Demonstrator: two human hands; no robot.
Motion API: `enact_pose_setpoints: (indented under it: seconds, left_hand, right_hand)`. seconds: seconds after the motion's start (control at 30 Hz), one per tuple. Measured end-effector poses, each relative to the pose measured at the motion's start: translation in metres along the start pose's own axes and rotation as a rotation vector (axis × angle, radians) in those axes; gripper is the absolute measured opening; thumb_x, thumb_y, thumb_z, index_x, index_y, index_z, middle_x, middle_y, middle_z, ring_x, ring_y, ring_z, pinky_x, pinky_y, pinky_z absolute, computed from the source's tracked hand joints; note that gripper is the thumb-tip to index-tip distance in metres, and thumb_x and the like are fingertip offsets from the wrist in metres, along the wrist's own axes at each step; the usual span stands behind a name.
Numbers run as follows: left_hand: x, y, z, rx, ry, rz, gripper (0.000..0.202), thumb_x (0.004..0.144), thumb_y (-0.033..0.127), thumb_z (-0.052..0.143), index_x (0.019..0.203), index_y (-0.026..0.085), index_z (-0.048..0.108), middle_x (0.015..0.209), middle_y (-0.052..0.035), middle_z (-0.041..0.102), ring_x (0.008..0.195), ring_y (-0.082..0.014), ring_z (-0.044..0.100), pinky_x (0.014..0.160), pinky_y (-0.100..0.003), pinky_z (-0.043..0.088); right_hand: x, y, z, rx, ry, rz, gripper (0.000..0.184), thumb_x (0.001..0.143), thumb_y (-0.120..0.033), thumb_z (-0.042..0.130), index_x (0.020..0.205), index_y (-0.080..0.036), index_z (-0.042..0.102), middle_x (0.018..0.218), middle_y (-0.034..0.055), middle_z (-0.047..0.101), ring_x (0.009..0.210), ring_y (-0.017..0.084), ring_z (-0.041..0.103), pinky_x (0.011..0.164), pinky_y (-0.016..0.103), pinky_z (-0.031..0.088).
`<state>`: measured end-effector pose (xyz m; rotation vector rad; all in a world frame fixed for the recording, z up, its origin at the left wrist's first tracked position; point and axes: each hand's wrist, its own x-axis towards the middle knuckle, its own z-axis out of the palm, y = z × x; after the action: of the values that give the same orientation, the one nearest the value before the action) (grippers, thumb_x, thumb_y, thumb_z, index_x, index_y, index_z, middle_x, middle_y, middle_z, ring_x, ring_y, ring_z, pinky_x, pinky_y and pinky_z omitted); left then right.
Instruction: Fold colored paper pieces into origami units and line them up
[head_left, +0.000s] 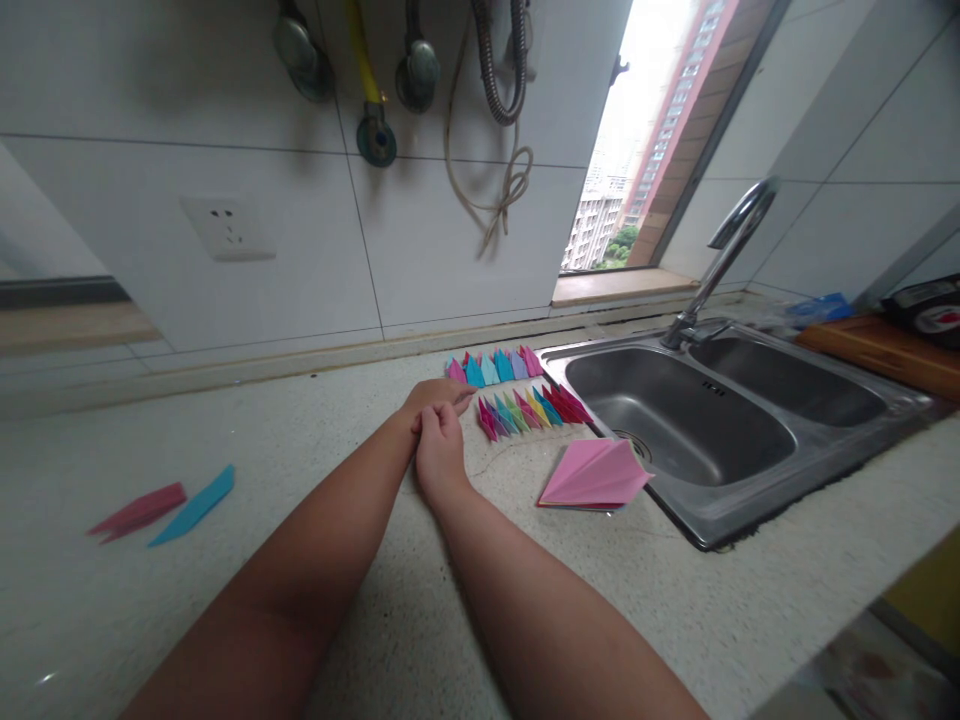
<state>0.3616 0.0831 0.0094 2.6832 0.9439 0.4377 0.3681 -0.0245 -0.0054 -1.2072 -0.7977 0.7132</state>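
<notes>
My left hand [441,394] lies low over the pale counter, its partly visible fingers stretched to the right, close to the left ends of two rows of folded paper pieces. The back row [491,368] has pink, blue and purple pieces; the front row [529,412] runs from magenta through green and yellow to red. Curled beside the left wrist is my right hand [441,450], with its fingers closed; whatever they hold, if anything, is hidden. To the right, a pink folded paper stack [596,473] rests near the sink.
A red folded paper [142,512] and a blue one [195,505] lie at the left of the counter [300,440]. At right is a steel double sink [675,410] with a faucet [724,260]. A wooden board [892,350] stands beyond it. Pipes and a socket [229,228] are on the wall.
</notes>
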Motion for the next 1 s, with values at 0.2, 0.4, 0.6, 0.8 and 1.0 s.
enact_pose_setpoints:
  seconds: [0.2,0.4,0.6,0.8,1.0]
  left_hand:
    - [-0.001,-0.004,-0.002,0.003,0.048,0.017,0.029,0.088,0.036,0.057,0.111,0.031,0.072,0.113,-0.0039,0.072,0.1,-0.0217,0.065,0.083,-0.026,0.044]
    - [-0.011,-0.022,-0.008,-0.117,0.293,-0.23,0.032,0.089,0.033,0.051,0.114,0.029,0.07,0.087,-0.0028,0.072,0.076,-0.0179,0.063,0.067,-0.026,0.042]
    - [-0.053,-0.033,-0.034,-0.123,0.386,-0.365,0.027,0.086,0.029,0.051,0.105,0.026,0.071,0.075,-0.0018,0.066,0.069,-0.0174,0.058,0.062,-0.026,0.038]
    - [-0.157,-0.014,-0.048,-0.074,0.232,-0.308,0.025,0.087,0.029,0.05,0.105,0.026,0.068,0.072,-0.0013,0.064,0.067,-0.0178,0.058,0.06,-0.028,0.037]
    - [-0.248,0.009,-0.052,0.029,0.144,-0.107,0.026,0.089,0.024,0.049,0.108,0.025,0.068,0.094,-0.0077,0.068,0.092,-0.0224,0.059,0.085,-0.037,0.045]
  right_hand:
    - [0.0,0.004,0.001,0.019,-0.006,-0.006,0.015,0.086,-0.033,0.047,0.075,-0.023,0.052,0.068,-0.0027,0.059,0.069,0.017,0.055,0.067,0.029,0.039]
    - [-0.002,0.001,0.001,0.018,-0.034,-0.059,0.016,0.086,-0.032,0.046,0.074,-0.023,0.05,0.068,-0.0033,0.056,0.067,0.016,0.051,0.066,0.028,0.038]
    - [-0.002,-0.004,-0.001,-0.037,-0.036,-0.08,0.019,0.086,-0.031,0.044,0.07,-0.022,0.05,0.066,-0.0037,0.053,0.067,0.016,0.049,0.067,0.028,0.036]
    - [-0.004,-0.006,-0.001,-0.065,-0.07,-0.107,0.018,0.083,-0.028,0.044,0.068,-0.022,0.051,0.068,-0.0021,0.054,0.07,0.016,0.05,0.069,0.028,0.036]
    - [-0.008,-0.007,0.002,-0.127,-0.175,-0.124,0.019,0.081,-0.03,0.045,0.067,-0.022,0.053,0.064,-0.001,0.055,0.067,0.017,0.05,0.068,0.03,0.037]
